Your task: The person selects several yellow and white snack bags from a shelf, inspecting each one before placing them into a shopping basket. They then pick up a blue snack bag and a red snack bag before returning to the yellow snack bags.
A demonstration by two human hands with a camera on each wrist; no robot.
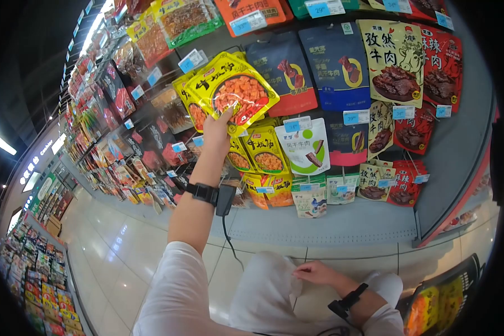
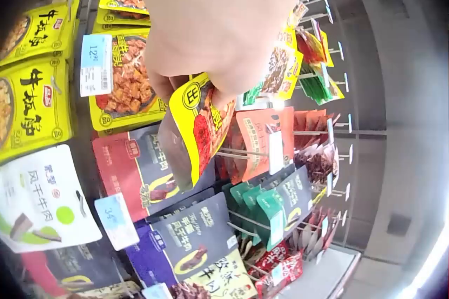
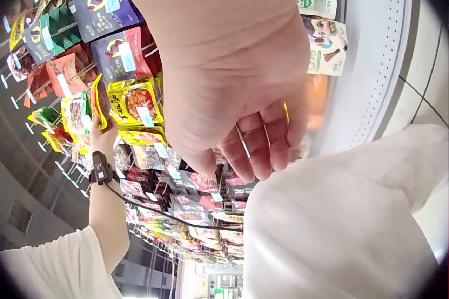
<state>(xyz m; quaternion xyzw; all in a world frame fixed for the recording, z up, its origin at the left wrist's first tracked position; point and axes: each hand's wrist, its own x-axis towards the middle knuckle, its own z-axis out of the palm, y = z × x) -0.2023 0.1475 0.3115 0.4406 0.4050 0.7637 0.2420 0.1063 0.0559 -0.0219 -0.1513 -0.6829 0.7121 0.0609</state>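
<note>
My left hand (image 1: pixel 217 129) pinches a yellow snack bag (image 1: pixel 239 94) by its lower edge, with the thumb over its front. The bag is tilted, and red diced food is printed on it in a bowl. It overlaps similar yellow bags on the rack in the head view. In the left wrist view the bag (image 2: pixel 200 120) appears nearly edge-on below the fingers, with part of the hand hiding it. Low by the knee, my right hand (image 1: pixel 320 274) hangs with relaxed fingers and holds nothing.
More yellow bags (image 1: pixel 267 148) hang under the held one. Dark blue and red packs (image 1: pixel 283 73) and a white pouch (image 1: pixel 303 145) hang to the right. Price tags (image 1: pixel 193 60) stick out on hooks. A grey base shelf (image 1: pixel 319 229) runs below, and a basket with bags stands lower right.
</note>
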